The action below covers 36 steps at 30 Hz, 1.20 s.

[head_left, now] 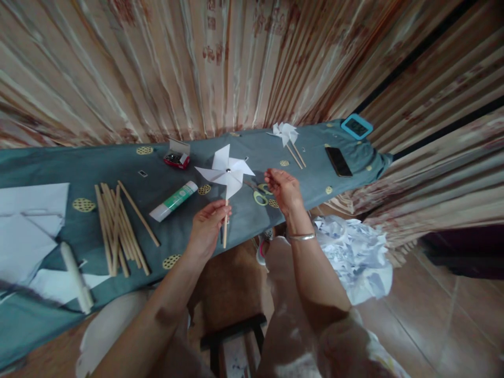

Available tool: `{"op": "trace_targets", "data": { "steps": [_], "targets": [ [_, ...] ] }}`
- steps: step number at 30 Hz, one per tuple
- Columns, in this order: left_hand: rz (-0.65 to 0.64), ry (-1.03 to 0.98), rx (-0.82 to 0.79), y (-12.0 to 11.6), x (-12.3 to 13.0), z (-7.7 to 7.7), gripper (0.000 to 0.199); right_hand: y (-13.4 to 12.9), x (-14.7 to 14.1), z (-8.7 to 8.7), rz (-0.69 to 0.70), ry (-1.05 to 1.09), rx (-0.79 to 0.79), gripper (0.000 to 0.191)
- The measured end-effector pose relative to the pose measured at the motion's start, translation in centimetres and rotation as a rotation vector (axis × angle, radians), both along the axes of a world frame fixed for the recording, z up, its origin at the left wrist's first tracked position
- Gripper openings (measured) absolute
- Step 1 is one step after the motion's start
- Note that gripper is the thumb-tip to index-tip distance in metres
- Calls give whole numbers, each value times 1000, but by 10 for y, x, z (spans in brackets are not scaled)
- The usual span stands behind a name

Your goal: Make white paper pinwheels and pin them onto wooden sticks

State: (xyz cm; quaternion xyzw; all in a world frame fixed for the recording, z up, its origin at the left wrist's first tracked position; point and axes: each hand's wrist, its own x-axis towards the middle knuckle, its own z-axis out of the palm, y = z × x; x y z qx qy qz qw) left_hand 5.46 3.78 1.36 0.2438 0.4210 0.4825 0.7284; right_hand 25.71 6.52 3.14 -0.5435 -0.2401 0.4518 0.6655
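A white paper pinwheel (235, 177) on a wooden stick stands upright over the table, a silver pin head at its centre. My left hand (208, 223) grips the stick just below the blades. To the right of the pinwheel, my right hand (284, 190) is raised with its fingers curled and fingertips close together; whether anything small is between them I cannot make out. Below that hand, scissors with yellow-green handles (260, 198) lie on the cloth. A green and white glue stick (174, 201) lies left of the pinwheel, near an open red box of pins (177, 158).
Wooden sticks (122, 231) lie in a pile at left, beside white paper sheets (27, 210) and a white rod-like tool (74, 275). Finished pinwheels (285, 133), a phone (338, 161) and a blue-framed timer (356, 126) occupy the right end. Paper scraps (350, 257) fill a bag below.
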Motion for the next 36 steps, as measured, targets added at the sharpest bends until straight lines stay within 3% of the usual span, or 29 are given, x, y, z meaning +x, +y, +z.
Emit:
{"op": "trace_targets", "data": {
  "steps": [8,20,36],
  "targets": [
    [-2,-22,-12,-2,-2,-6,34,15,-12,-2,-14,-29,22,43],
    [2,-32,-54,-1,-3,-7,36,30,-47,-5,82,16,43,22],
    [-1,0,-61,1,-3,-3,34,28,-37,-9,66,-81,3,27]
  ]
}}
